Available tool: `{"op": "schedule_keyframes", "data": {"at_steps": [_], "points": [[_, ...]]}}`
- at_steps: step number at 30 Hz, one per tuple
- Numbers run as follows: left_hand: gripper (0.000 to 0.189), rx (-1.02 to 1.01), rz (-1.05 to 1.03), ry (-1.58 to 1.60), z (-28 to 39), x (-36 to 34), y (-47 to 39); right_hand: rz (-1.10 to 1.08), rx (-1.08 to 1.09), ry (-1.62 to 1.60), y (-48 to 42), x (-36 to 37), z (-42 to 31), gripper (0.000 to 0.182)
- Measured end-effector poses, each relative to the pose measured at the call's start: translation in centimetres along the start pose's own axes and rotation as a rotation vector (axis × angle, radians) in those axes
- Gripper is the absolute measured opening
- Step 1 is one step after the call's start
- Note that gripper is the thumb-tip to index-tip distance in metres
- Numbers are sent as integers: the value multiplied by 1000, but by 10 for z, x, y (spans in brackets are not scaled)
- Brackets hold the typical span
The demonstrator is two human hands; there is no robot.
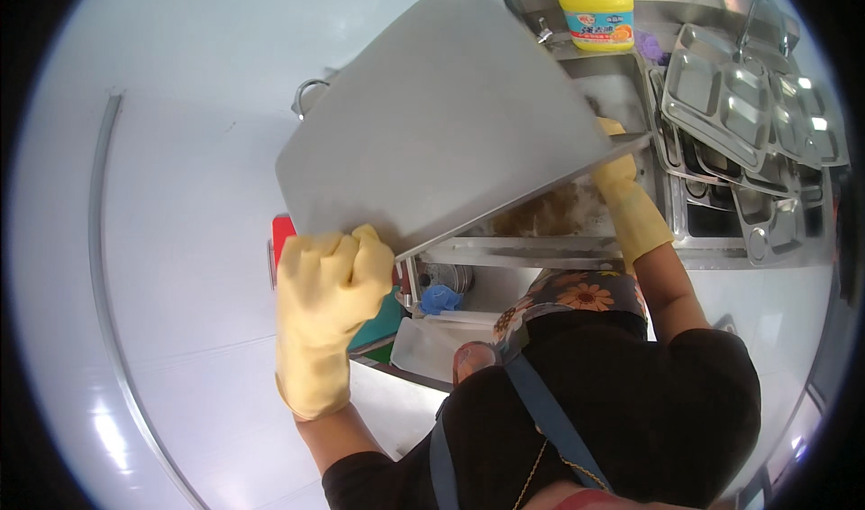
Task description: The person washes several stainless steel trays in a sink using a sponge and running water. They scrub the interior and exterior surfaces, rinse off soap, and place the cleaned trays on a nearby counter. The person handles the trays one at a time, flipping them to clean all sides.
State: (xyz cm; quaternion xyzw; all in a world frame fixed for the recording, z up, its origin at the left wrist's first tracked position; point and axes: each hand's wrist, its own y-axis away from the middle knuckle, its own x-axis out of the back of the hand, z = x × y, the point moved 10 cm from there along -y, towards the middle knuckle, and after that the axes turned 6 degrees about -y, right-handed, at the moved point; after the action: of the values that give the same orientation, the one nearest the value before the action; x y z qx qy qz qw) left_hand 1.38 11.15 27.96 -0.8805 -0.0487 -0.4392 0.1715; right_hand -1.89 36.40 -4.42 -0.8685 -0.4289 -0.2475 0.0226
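Note:
A large grey metal tray point(439, 118) with a raised rim is held up, tilted, above a sink point(608, 81). My left hand point(334, 287), in a yellow rubber glove, is closed around its lower left corner. My right hand point(618, 172), gloved the same way, is at the tray's right corner. The rim passes in front of that hand and hides part of its fingers, so its grip cannot be made out. Under the tray, brownish, foamy water point(540, 209) shows in the basin.
Several stainless compartment trays point(720, 98) are piled at the right. A yellow detergent jug point(598, 10) stands behind the sink near a purple scrubber point(650, 47). Below the counter front are a translucent plastic bin point(422, 348) and a blue cloth-like item point(440, 299).

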Motion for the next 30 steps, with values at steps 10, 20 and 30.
{"op": "schedule_keyframes", "data": {"at_steps": [10,20,30], "points": [[22,-389,487,-300,42,79,-62,253,172,-247,33,-8,-2,41],[60,506,828,415,-18,96,-30,56,-2,-927,61,-48,-32,52],[23,1724,496,1146,-84,-142,190,-531,148,-937,102,-123,-94,40]]}}
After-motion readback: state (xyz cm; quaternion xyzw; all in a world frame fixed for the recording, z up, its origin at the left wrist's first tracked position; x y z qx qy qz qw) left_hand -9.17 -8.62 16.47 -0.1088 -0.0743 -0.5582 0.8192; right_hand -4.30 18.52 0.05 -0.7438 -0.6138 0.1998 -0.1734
